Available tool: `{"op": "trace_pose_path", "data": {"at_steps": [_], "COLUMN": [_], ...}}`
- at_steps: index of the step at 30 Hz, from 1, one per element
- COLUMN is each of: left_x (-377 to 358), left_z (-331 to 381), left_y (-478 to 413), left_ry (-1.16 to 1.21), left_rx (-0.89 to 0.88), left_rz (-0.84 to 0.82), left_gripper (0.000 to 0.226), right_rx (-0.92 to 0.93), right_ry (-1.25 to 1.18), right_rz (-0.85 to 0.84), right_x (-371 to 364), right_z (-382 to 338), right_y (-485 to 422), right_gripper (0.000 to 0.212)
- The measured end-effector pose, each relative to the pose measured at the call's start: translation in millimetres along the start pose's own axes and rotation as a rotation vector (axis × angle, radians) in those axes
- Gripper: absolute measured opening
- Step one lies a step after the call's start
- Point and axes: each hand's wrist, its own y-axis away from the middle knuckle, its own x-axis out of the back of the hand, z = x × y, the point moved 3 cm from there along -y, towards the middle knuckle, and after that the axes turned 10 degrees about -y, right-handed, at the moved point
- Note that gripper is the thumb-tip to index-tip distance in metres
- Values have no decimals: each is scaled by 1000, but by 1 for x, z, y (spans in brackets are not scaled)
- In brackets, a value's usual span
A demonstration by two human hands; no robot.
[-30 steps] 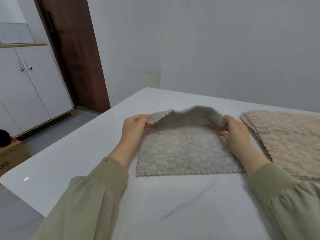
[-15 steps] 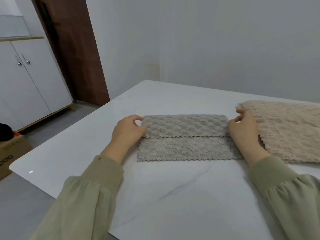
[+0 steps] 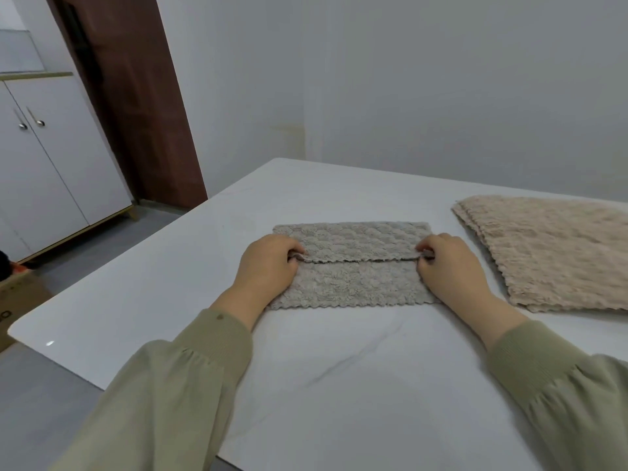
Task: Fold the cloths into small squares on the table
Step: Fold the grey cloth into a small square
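On the white table (image 3: 339,385), mid-frame, the grey cloth (image 3: 353,287) lies flat. Its far part is folded toward the person, so the scalloped edge runs across the middle, and a strip of the lower layer shows on the near side. The left hand (image 3: 268,266) is on the cloth's left end, fingers (image 3: 293,249) curled and gripping the flap's edge at that corner. The right hand (image 3: 452,266) is on the right end, fingertips (image 3: 425,249) curled in and pinching the flap's edge at its corner. Both wrists lie over the cloth's near corners. Olive sleeves (image 3: 190,385) cover the forearms. The beige cloths (image 3: 550,253), stacked flat, lie to the right of the grey one, near the right hand but apart from it. Off the table to the left are a white cabinet (image 3: 51,164), a brown door (image 3: 136,96) and a cardboard box (image 3: 17,300) on the floor.
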Motion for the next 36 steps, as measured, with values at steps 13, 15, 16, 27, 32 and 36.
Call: {"op": "trace_pose_path", "data": {"at_steps": [13, 15, 16, 27, 32, 36], "left_x": [19, 16, 14, -8, 8, 16], "left_z": [7, 11, 13, 20, 13, 8], "left_y": [26, 26, 25, -14, -9, 0], "left_ry": [112, 72, 52, 19, 63, 115], "left_rx": [-258, -284, -289, -83, -196, -217], "left_rz": [-164, -167, -155, 8, 232, 217], "left_gripper": [13, 12, 12, 11, 6, 8], "right_rx": [253, 221, 213, 152, 237, 299], "right_ry": [-39, -36, -38, 0, -97, -84], "right_rz": [70, -57, -71, 57, 201, 189], "right_x": [26, 23, 22, 13, 27, 30], "right_z": [4, 7, 8, 13, 14, 14], "right_y": [31, 36, 37, 4, 10, 15], "right_gripper": [19, 18, 17, 15, 14, 16]}}
